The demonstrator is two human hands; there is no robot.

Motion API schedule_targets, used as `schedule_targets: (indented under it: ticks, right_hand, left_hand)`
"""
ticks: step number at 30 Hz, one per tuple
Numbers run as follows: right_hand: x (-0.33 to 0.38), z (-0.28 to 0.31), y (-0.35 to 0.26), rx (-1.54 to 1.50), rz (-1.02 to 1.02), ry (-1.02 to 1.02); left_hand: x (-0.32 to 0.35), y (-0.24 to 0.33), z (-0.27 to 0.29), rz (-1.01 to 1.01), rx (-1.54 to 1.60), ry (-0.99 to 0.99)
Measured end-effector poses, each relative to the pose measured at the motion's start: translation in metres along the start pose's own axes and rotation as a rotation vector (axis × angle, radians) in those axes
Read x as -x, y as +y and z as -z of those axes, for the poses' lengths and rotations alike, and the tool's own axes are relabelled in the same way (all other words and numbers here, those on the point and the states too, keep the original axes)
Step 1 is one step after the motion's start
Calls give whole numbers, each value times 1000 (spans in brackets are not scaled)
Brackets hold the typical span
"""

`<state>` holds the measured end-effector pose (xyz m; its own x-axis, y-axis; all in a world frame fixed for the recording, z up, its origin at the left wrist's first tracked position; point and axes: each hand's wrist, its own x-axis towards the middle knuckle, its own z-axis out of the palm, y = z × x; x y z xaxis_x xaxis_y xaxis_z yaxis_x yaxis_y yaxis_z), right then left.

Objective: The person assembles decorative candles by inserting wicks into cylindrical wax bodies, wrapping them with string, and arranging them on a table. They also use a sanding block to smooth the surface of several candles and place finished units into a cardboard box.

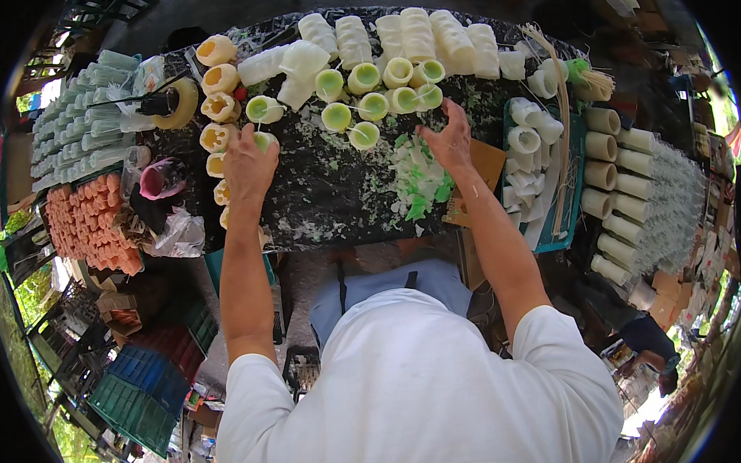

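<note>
My left hand (251,164) is closed round a small candle (264,140) with a pale green top, mostly hidden under the fingers. Just beyond it stands another green-topped candle (265,109) with a white wick. To the right, my right hand (449,139) has its thumb and fingers apart and holds nothing. Its fingertips reach close to a green-filled candle (429,96) at the end of a cluster; whether they touch it I cannot tell. Nearer in that cluster are more such candles (364,135) in white wax shells, several with wicks leaning out.
White ribbed wax cylinders (353,43) line the table's far side. Yellow-lined wax cups (217,108) form a column at left. Green and white wax scraps (417,177) lie near my right hand. A green tray (576,167) of white pieces stands right; orange candles (93,225) are stacked left.
</note>
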<state>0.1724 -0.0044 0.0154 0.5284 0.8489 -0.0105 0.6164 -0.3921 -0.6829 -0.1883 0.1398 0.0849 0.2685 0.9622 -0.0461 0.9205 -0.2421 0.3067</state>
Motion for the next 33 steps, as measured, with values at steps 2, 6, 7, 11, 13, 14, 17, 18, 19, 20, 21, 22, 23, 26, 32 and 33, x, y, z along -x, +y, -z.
schedule_targets:
  ticks: [2,6,7,11,13,14,17,18,19,20,21,22,23,26,32,33]
  right_hand:
    - [-25,-13,-1,-112,-55,21]
    - [-33,-19,-6,-235,-113,-20]
    - [-32,-21,0,-297,-88,-16]
    - [-27,-18,17,-436,-67,8]
    - [-22,-9,13,-498,-99,32]
    - [-21,-4,16,-548,-115,53]
    - [-6,19,14,-586,-130,119]
    - [1,29,6,-580,-123,139]
    - [12,44,-11,-470,-130,124]
    - [25,59,-29,-363,-134,107]
    - [39,67,-35,-291,-86,67]
    - [52,73,-42,-220,-37,26]
    - [65,75,-62,-222,-18,-20]
    - [100,48,-90,-227,23,-273]
    - [105,-71,-166,-378,236,-543]
    - [100,-97,-164,-393,364,-478]
  left_hand:
    - [-2,6,4,7,5,-21]
    - [3,11,12,37,-20,7]
    - [6,14,14,35,-28,20]
    - [37,41,29,-68,-32,222]
    - [61,59,32,-139,51,288]
    - [74,69,29,-108,180,209]
    - [111,93,5,-57,382,-24]
    - [122,98,-8,-87,395,-57]
    - [132,101,-18,-109,408,-92]
    - [139,105,-26,-104,439,-149]
    - [143,107,-31,-100,469,-203]
    - [147,108,-35,-91,504,-202]
    - [150,107,-40,-85,537,-198]
    - [155,95,-48,-83,607,-148]
    - [129,23,-78,-134,469,310]
    - [120,10,-79,-122,422,336]
